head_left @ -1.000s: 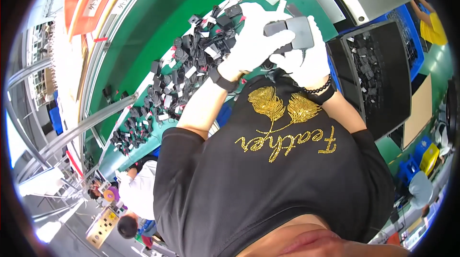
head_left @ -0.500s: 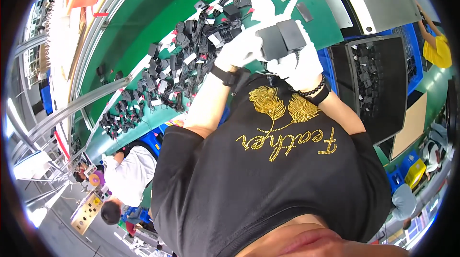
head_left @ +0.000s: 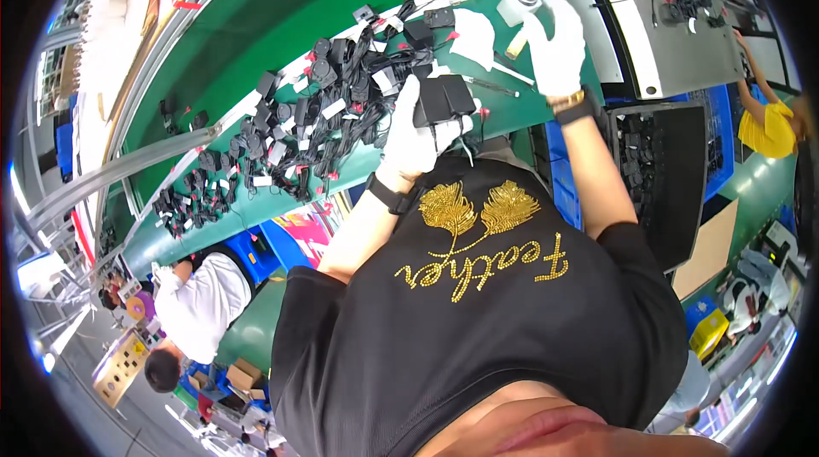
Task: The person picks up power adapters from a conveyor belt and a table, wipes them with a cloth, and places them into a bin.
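My left hand (head_left: 408, 140), in a white glove, is closed on two black power adapters (head_left: 444, 101) held side by side, with their cords hanging below. My right hand (head_left: 559, 52), gloved too, is raised over the far side of the bench with thumb and fingers apart and nothing visible between them. Close to its fingertips stands a white container with a round metal top (head_left: 519, 3). A small yellowish piece (head_left: 516, 43) lies beside the thumb. Between my hands are a white cloth (head_left: 472, 37) and a thin dark pen-like tool (head_left: 490, 86).
Many black corded adapters (head_left: 341, 107) with white labels and red bits cover the green bench (head_left: 192, 240) to my left. On my right, a black tray (head_left: 682, 176) holds more, near a blue crate (head_left: 721, 150). Co-workers sit at left (head_left: 200, 303) and far right (head_left: 768, 129).
Both hands held the adapters together earlier. My right hand has let go and moved up and away toward the white container. My left hand has drawn the adapters left and nearer to me.
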`<state>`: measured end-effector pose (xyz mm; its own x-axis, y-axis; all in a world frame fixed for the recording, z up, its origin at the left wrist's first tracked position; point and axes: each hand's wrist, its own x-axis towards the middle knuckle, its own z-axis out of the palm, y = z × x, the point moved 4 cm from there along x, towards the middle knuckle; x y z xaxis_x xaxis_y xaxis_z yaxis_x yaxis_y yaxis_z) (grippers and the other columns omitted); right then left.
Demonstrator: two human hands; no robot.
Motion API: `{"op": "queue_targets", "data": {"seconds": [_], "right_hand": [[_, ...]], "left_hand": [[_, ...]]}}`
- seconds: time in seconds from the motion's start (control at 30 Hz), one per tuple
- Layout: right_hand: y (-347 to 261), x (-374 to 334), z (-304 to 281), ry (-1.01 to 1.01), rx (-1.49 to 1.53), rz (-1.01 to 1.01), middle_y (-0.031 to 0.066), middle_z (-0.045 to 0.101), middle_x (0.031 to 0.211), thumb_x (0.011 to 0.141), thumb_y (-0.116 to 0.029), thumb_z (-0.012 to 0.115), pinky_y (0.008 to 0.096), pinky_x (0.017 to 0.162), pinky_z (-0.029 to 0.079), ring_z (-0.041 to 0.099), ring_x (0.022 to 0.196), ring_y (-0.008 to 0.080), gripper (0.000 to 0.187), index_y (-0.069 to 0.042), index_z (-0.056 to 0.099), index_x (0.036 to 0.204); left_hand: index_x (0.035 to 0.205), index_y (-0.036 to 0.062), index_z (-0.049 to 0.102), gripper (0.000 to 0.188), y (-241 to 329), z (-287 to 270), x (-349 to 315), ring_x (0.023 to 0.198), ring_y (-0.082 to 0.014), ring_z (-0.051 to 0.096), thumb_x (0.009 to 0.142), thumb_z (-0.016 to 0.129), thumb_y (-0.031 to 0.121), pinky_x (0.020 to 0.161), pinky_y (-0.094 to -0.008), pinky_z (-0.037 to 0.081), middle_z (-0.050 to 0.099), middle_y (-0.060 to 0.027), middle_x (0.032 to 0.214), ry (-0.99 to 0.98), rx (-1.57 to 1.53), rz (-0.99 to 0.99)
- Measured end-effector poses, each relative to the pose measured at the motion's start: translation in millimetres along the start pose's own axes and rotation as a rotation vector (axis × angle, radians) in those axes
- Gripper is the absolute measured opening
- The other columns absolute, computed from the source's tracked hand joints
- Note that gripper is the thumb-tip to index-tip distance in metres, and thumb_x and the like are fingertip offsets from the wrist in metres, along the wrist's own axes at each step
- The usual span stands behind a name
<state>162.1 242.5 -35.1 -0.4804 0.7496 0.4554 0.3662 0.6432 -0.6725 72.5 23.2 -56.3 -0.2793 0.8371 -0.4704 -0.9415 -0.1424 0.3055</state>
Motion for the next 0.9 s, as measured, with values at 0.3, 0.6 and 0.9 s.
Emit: {"op": "queue_targets", "data": {"seconds": [0.3, 0.6, 0.9], "right_hand": [[123.5, 30.9, 78.4, 0.179, 0.188, 0.265, 0.0179, 0.058, 0.119, 0.083, -0.023, 0.068, 0.0359, 0.091, 0.047, 0.057, 0.107, 0.0261, 0.050, 0.001, 0.052, 0.124], [137.1, 21.4, 68.7, 0.494, 0.821, 0.481, 0.0145, 0.053, 0.128, 0.083, -0.013, 0.066, 0.0410, 0.099, 0.046, 0.055, 0.112, 0.0249, 0.050, -0.002, 0.047, 0.128], [-25.3, 7.3, 7.8, -0.205, 0.182, -0.129, 0.0151, 0.052, 0.132, 0.089, -0.040, 0.060, 0.0384, 0.100, 0.042, 0.052, 0.119, 0.0310, 0.047, -0.010, 0.060, 0.124]], "left_hand": [[0.129, 0.0027, 0.045, 0.075, 16.3, 18.8, -4.4, 0.097, -0.0362, 0.063, 0.093, 0.033, 0.067, 0.071, -0.0363, 0.055, 0.057, -0.0232, 0.118, -0.061, 0.079, 0.127], [0.136, -0.0050, 0.040, 0.092, 24.2, 37.7, -6.6, 0.097, -0.0427, 0.061, 0.089, 0.031, 0.073, 0.075, -0.0443, 0.054, 0.051, -0.0316, 0.124, -0.343, -0.264, 0.028], [0.139, 0.0002, 0.036, 0.087, 24.6, 31.8, -6.3, 0.097, -0.0410, 0.062, 0.090, 0.032, 0.072, 0.074, -0.0440, 0.055, 0.052, -0.0275, 0.125, -0.369, -0.295, -0.008]]}}
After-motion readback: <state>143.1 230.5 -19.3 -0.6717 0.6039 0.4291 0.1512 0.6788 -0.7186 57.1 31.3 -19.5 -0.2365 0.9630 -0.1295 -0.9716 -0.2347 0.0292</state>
